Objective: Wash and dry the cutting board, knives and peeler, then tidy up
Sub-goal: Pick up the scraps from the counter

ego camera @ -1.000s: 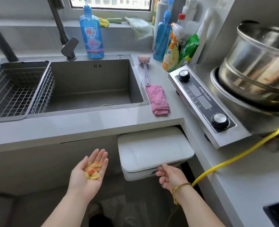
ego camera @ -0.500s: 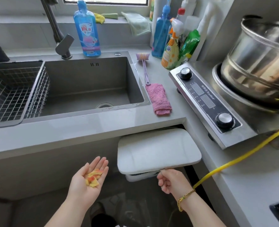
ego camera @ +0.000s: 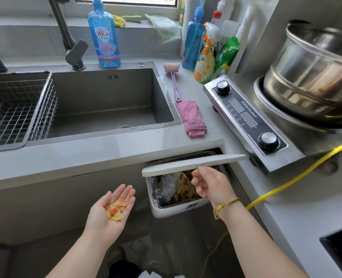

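While the right hand (ego camera: 208, 182) pinches the front edge of the bin lid (ego camera: 192, 162) and holds it tilted up, the bin (ego camera: 174, 207) below the table (ego camera: 85, 155) edge stands open, with waste visible inside. The left hand (ego camera: 111, 210) lies flat, palm up and fully open, just left of the bin, carrying yellow and red peel scraps (ego camera: 117, 209) on the palm. The sink (ego camera: 106, 103) is empty; a wire basket (ego camera: 15, 109) sits at its left. A brush (ego camera: 173, 77) and pink cloth (ego camera: 190, 118) lie on the table right of the sink. Cutting board, knives and peeler are not in view.
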Motion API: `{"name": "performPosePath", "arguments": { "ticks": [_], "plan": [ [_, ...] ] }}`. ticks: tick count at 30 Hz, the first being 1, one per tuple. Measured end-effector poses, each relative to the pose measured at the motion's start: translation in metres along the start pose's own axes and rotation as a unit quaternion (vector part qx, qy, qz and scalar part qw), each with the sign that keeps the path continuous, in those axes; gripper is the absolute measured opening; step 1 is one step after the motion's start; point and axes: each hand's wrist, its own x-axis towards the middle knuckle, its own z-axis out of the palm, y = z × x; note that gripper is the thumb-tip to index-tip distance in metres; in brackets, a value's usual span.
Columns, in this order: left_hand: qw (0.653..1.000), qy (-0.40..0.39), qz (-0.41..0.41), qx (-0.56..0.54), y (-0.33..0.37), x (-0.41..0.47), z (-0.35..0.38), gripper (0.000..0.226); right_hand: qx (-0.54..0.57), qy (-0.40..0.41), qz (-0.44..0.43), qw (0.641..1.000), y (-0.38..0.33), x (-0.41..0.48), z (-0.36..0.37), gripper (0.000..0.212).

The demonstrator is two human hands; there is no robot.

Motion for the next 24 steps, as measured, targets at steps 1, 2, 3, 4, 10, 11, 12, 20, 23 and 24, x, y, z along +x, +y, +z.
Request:
{"name": "performPosePath", "arguments": {
  "ticks": [1, 2, 3, 4, 10, 11, 12, 20, 23, 24],
  "plan": [
    [1.000, 0.001, -0.003, 0.006, -0.002, 0.001, 0.002, 0.036, -0.011, -0.005, -0.003, 1.000, -0.006, 0.006, 0.002, 0.030],
    [1.000, 0.004, -0.007, 0.013, -0.004, 0.001, 0.004, 0.036, -0.023, -0.007, -0.003, 1.000, -0.011, 0.012, 0.005, 0.030],
    [1.000, 0.009, -0.012, 0.023, -0.008, 0.002, 0.007, 0.036, -0.034, -0.007, -0.001, 0.999, -0.016, 0.019, 0.008, 0.029],
    [0.999, 0.015, -0.017, 0.037, -0.012, 0.003, 0.011, 0.037, -0.041, -0.007, 0.002, 0.999, -0.020, 0.026, 0.010, 0.029],
    [0.993, 0.033, -0.058, 0.093, -0.034, 0.017, 0.035, 0.044, -0.007, -0.016, 0.028, 0.999, -0.041, 0.055, 0.023, 0.032],
    [0.994, 0.027, -0.063, 0.091, -0.037, 0.019, 0.041, 0.045, -0.009, -0.016, 0.032, 0.999, -0.042, 0.057, 0.024, 0.033],
    [0.994, 0.019, -0.065, 0.086, -0.040, 0.020, 0.048, 0.046, -0.011, -0.017, 0.034, 0.999, -0.043, 0.059, 0.024, 0.033],
    [0.977, -0.059, -0.084, 0.187, -0.065, 0.046, 0.102, 0.065, -0.048, -0.038, 0.044, 0.997, -0.044, 0.064, 0.018, 0.033],
    [0.967, -0.058, -0.106, 0.224, -0.072, 0.045, 0.108, 0.067, -0.081, -0.049, 0.038, 0.995, -0.044, 0.066, 0.014, 0.032],
    [0.969, -0.055, -0.112, 0.212, -0.072, 0.048, 0.107, 0.067, -0.087, -0.052, 0.035, 0.994, -0.044, 0.067, 0.012, 0.032]
  ]
}}
